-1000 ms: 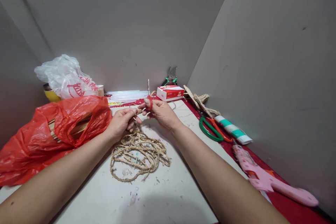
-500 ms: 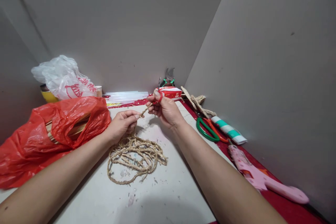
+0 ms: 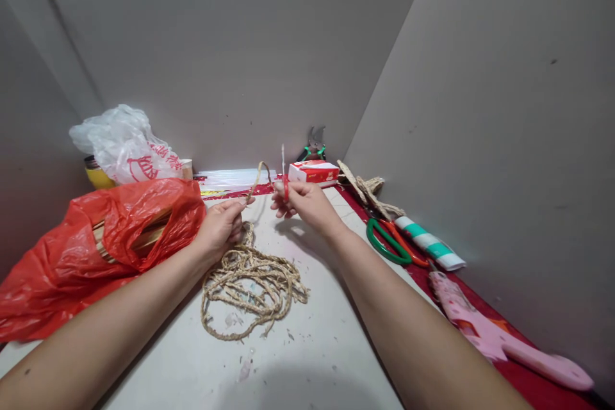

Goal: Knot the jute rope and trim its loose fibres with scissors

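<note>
Tan braided rope (image 3: 257, 298) lies in loose coils on the white board, with small fibre scraps around it. My left hand (image 3: 225, 224) pinches a length of the rope above the coils, and its end curves upward toward the right. My right hand (image 3: 300, 200) is closed on small scissors with red handles (image 3: 286, 188), their blades pointing up. A small space separates the rope end from the scissors.
At left are a red plastic bag (image 3: 62, 253) holding wooden strips and a white plastic bag (image 3: 129, 147). Clear sticks (image 3: 235, 178), a red-white box (image 3: 314, 172) and pruners (image 3: 316, 141) stand behind. Green-handled scissors (image 3: 384, 246) and a pink glue gun (image 3: 509, 343) lie right.
My right hand has moved away from the rope with the red scissors. The rope end now sticks up free from my left hand. The view has shifted slightly.
</note>
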A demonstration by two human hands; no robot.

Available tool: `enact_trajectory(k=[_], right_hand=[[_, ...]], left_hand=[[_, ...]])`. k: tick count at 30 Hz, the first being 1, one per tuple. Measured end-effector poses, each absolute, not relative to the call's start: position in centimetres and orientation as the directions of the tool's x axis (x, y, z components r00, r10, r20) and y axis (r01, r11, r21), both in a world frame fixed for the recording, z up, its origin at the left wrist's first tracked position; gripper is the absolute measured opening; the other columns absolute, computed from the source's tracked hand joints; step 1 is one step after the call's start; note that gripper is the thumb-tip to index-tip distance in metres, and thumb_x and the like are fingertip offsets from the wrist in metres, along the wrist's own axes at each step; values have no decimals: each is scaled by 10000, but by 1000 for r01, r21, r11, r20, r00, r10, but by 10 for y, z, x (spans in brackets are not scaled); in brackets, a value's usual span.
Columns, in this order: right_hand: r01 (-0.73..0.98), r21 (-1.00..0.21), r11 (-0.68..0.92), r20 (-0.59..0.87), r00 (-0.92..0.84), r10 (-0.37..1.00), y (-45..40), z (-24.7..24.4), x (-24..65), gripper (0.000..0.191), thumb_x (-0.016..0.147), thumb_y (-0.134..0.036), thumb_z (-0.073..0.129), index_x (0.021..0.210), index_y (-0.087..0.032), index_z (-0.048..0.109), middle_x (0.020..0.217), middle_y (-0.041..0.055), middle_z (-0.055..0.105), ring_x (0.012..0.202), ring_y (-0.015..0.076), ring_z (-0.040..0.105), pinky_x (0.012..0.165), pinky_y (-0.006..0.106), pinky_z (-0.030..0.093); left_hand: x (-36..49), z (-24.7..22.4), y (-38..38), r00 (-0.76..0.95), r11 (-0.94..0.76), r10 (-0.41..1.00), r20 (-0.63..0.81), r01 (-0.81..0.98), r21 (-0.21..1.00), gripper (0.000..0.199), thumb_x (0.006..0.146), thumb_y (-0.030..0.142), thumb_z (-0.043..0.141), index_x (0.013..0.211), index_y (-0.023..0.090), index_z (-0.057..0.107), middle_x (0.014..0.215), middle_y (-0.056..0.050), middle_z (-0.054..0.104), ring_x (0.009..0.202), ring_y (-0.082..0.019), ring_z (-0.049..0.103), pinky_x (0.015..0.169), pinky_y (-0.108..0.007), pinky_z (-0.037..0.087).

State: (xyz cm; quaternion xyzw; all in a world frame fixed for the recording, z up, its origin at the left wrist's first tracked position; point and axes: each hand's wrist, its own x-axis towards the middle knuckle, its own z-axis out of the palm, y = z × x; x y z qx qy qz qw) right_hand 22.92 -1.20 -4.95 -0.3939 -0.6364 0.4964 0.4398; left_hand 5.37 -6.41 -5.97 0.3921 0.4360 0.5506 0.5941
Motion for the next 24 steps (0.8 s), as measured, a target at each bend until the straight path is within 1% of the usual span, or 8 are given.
enact_trajectory(k=[2,3,5,7,9,12,16,24], right_hand=[[259,-903,342,238,-361,902,-15,-53,228,421,783,-546,565,587,-175,541,561,11,583,498,107,515,492,234,372],[377,-823,425,272,-396,877,-18,-55,226,400,793,-511,558,572,-179,533,544,3,563,503,106,491,507,240,353],[604,-582,545,302,-462,834,-24,-56,224,334,791,-436,562,573,-184,552,540,-3,554,519,110,463,529,250,306],[735,-355,577,281,-505,816,-29,-53,223,269,779,-405,566,621,-189,596,561,3,577,536,120,467,538,260,268],[781,-230,580,269,-522,809,-33,-50,222,271,785,-430,548,685,-193,631,602,17,612,562,136,498,541,266,252],[811,-124,572,277,-526,804,-36,-45,221,331,796,-494,512,767,-198,657,667,36,656,609,164,552,545,272,254],[832,-31,554,266,-527,807,-37,-44,218,376,801,-520,490,839,-195,675,733,65,688,664,198,598,571,284,293],[863,-7,506,300,-481,824,-36,-46,218,416,820,-526,451,835,-184,688,732,93,691,685,220,612,608,296,330]], left_hand=[[52,-61,-61,-13,78,996,-88,-347,935,350,706,368,691,963,136,644,367,139,222,324,-27,125,343,-153,124],[51,-61,-61,-26,70,996,-85,-361,930,335,703,362,692,949,140,639,365,140,221,321,-27,125,342,-151,122],[50,-62,-59,-57,50,995,-77,-378,925,282,700,353,692,888,154,621,361,141,222,315,-25,123,336,-148,114],[51,-61,-59,-89,31,994,-70,-379,925,231,698,346,692,796,171,578,360,141,225,309,-23,124,331,-145,112],[51,-61,-60,-114,18,991,-65,-372,928,232,696,341,692,730,181,527,359,139,232,308,-21,136,330,-144,121],[52,-63,-60,-147,4,987,-59,-347,938,217,708,331,676,750,179,526,358,140,244,311,-24,151,332,-145,140],[52,-65,-60,-173,-17,984,-37,-299,954,223,726,321,657,867,166,581,355,139,260,311,-31,163,333,-155,147],[55,-65,-62,-210,-17,977,-36,-247,969,386,712,352,684,1034,150,615,376,137,284,309,-34,198,337,-165,156]])
